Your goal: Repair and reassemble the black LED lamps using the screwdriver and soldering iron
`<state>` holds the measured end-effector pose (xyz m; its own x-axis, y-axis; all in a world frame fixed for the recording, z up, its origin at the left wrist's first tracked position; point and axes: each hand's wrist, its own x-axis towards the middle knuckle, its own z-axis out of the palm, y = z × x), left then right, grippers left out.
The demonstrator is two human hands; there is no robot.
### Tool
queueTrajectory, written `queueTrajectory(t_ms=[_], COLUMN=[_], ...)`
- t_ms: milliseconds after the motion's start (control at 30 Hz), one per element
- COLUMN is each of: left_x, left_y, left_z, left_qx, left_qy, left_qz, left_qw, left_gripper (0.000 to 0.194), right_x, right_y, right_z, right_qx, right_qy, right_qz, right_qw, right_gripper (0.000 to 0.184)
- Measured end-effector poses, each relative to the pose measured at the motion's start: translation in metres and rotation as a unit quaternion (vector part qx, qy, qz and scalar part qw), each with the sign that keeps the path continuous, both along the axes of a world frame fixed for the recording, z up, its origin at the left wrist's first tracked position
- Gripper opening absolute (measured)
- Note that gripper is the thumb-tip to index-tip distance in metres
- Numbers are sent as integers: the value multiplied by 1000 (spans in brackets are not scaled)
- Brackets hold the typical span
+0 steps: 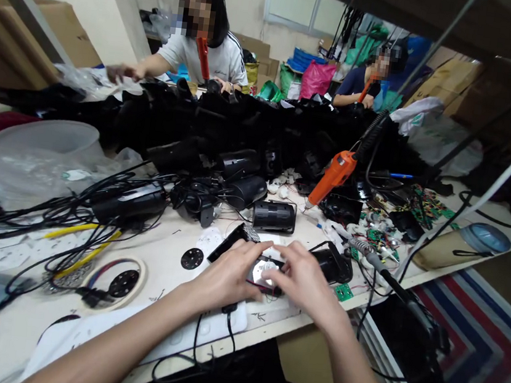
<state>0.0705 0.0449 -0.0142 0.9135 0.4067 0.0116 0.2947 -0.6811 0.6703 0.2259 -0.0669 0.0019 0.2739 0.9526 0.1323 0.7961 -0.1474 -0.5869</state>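
Both hands meet over a small black housing with a silvery-white part (264, 271) at the front of the bench. My left hand (233, 271) curves around its left side, thumb at the near edge. From the right, my right hand (309, 279) grips it, with thumb and fingers bent over the pale part. The fingers hide much of the piece. Just beyond my left hand lies an open black shell (229, 242). Another black casing (333, 262) is beside my right hand, and a black cylindrical casing (274, 216) lies behind both hands.
An orange electric screwdriver (333, 177) hangs on a coiled cord behind my hands. A soldering iron (379, 267) sits at right, near loose circuit boards (373, 236). Cables (72, 200) and a tape roll (139, 286) lie left. Two people work across the bench.
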Motion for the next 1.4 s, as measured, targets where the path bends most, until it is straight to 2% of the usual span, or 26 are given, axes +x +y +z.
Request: queueTrajectory(t_ms=[33,67,133,167,200,233,267,300,367,433,500,567,633,733,867,1033,1133,1233,1333,1400], left_x=[-1,-2,0,2,5,8,12,15,19,20,18,17,16,15,13,11,9,5,4,8], left_y=[1,2,4,4,5,5,5,4,4,5,6,7,7,6,3,2,4,10,15,16], left_z=[3,5,9,11,11,11,10,9,7,4,2,1,1,2,0,1,3,2,0,-1], left_qx=[-8,-14,-22,-24,-23,-20,-16,-13,-12,-19,-31,-42,-48,-49,-52,-64,-81,-89,-56,-20], left_qy=[2,2,-4,-10,-17,-24,-27,-27,-19,-14,-24,-37,-42,-41,-36,-28,-16,-28,-63,-81], left_qz=[0,0,8,13,15,12,4,-10,-41,-54,-54,-51,-51,-47,-36,-33,-17,18,49,46], left_qw=[1000,1000,1000,1000,999,999,999,999,999,998,998,997,997,997,997,997,996,995,995,995], left_gripper=[86,87,76,67,59,50,42,34,23,20,21,21,20,18,17,16,28,38,27,23], right_x=[9,20,45,59,71,83,92,99,103,93,73,48,26,6,1,-1,-6,-8,-8,-9], right_y=[1,5,20,31,43,57,71,84,100,101,86,64,43,29,35,47,52,51,45,37], right_z=[4,8,16,18,20,21,20,20,18,20,26,34,41,40,18,-5,-12,-13,-7,2], right_qx=[64,145,302,349,366,361,344,310,284,287,318,350,348,363,388,371,363,360,377,397], right_qy=[34,57,72,73,67,74,103,145,168,161,140,153,214,298,338,360,372,384,404,420], right_qz=[-57,-132,-271,-310,-341,-357,-354,-320,-281,-264,-248,-222,-177,-153,-182,-186,-184,-174,-161,-143], right_qw=[996,979,911,881,864,858,864,883,901,906,904,897,896,869,838,836,834,832,818,804], right_gripper=[36,40,53,65,76,81,78,70,54,49,51,49,46,32,30,28,27,26,25,24])
